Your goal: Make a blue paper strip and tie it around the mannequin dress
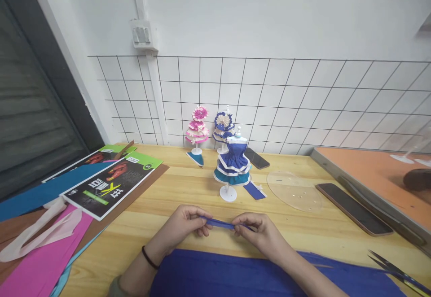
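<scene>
A thin folded strip of blue crepe paper (220,223) stretches between my two hands above the wooden table. My left hand (188,225) pinches its left end, and my right hand (256,232) pinches it farther right, fingertips closed. Under my forearms lies a large sheet of blue crepe paper (215,272). Just beyond my hands stands a small white dress form (228,193) wearing a blue and teal ruffled dress (235,158) with white edging. Beside its base is a small blue scrap (255,190) with a white edge.
Behind stand a pink dress model (197,131) and a blue one (223,131). Two phones (353,207) (257,158), a clear round plate (292,189) and scissors (397,268) lie to the right. Printed packets (112,182) and coloured paper (50,252) cover the left.
</scene>
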`<state>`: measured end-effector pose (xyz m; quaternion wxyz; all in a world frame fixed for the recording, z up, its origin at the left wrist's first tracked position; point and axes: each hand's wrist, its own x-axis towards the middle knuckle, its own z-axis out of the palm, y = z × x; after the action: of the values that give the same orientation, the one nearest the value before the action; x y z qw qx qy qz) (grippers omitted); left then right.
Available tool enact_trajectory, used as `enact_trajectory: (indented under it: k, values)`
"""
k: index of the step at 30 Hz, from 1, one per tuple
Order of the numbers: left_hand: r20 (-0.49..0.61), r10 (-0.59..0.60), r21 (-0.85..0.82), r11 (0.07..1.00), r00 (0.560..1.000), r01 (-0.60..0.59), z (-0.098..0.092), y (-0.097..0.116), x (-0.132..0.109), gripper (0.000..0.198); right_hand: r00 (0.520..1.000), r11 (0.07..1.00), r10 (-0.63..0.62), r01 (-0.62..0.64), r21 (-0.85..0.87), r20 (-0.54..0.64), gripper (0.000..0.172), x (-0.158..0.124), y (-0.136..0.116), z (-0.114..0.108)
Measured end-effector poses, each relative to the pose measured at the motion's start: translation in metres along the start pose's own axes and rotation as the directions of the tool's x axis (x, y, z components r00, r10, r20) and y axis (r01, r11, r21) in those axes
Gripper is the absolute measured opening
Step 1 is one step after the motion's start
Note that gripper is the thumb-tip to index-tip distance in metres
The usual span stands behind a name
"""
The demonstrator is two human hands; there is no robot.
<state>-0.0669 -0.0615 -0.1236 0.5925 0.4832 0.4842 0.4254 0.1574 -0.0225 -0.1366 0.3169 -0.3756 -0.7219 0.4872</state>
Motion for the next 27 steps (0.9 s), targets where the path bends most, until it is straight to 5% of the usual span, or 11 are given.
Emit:
enact_trajectory:
  k: [27]
  values:
    - [0.065, 0.095, 0.102, 0.99, 0.993, -0.102, -0.002, 0.011, -0.007, 0.022, 0.994, 0.996, -0.088, 0.086, 0.028, 0.064, 0.022, 0.0, 0.0, -0.005]
